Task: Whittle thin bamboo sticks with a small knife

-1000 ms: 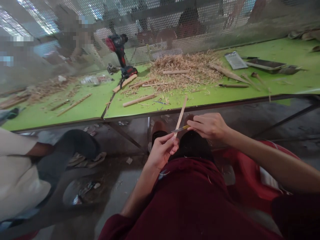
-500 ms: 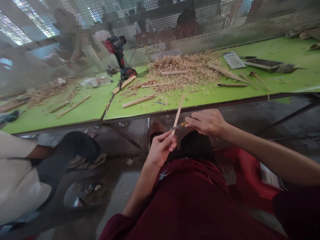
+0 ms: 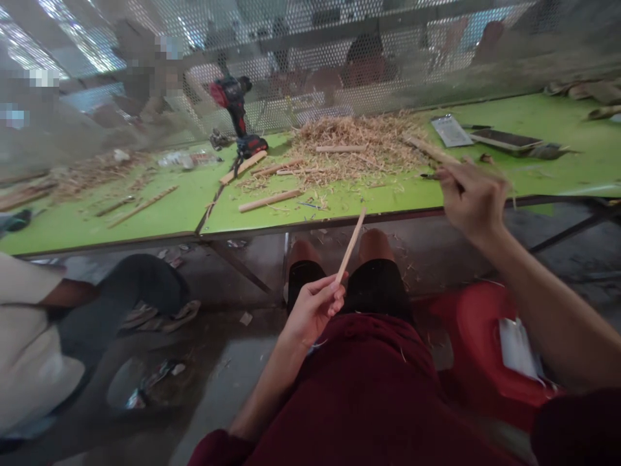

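Observation:
A slim, pale wooden stick (image 3: 351,246) slants up from my left hand (image 3: 316,305), which pinches its lower end over my lap. My right hand (image 3: 475,197) is at the front part of the green table (image 3: 402,202), with its fingers curled. The dark tip of a thin tool (image 3: 427,176) pokes out beside those fingers; its rest is hidden behind the hand. Whether the yellow-handled knife is still in this hand cannot be made out. Just beyond the fingers lies a long pointed piece of wood (image 3: 431,150).
A heap of wood shavings (image 3: 359,133) covers the table's middle, with a cordless drill (image 3: 239,116) to its left. A silver packet (image 3: 451,131) and a phone (image 3: 507,139) lie right. A co-worker's sleeve (image 3: 29,278) shows left; a red stool (image 3: 485,336) stands right.
My right hand has left the stick, where it held a yellow-handled knife against it, and moved right and forward to the table. My left hand keeps hold of the stick.

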`<state>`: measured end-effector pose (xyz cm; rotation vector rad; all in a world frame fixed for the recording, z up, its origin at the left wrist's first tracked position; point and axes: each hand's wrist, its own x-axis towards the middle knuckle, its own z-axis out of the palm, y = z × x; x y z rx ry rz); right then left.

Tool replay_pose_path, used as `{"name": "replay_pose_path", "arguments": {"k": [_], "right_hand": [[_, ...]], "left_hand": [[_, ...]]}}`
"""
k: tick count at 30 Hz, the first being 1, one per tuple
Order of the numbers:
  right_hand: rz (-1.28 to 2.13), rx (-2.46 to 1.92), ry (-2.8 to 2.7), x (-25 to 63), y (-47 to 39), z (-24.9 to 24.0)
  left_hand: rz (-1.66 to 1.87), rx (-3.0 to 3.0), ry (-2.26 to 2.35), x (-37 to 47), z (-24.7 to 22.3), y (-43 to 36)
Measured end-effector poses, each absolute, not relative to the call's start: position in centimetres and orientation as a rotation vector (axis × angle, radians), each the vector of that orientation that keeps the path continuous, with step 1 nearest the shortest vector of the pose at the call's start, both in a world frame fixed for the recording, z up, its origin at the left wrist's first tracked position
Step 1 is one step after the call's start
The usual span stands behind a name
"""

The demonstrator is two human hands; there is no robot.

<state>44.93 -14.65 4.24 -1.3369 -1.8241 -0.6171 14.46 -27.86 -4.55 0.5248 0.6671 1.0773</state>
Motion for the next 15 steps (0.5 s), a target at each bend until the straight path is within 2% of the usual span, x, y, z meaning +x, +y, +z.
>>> {"name": "replay_pose_path", "arguments": {"k": [9, 15], "right_hand": [[-0.119, -1.043, -2.191, 37.6, -22.0, -1.6], [-0.199, -0.909, -2.338, 34.9, -23.2, -2.8]], "left_hand": [[1.099, 0.458, 0.615, 14.8, -4.7, -27.3], [1.139, 0.537, 0.634, 15.0, -4.7, -27.5]]}}
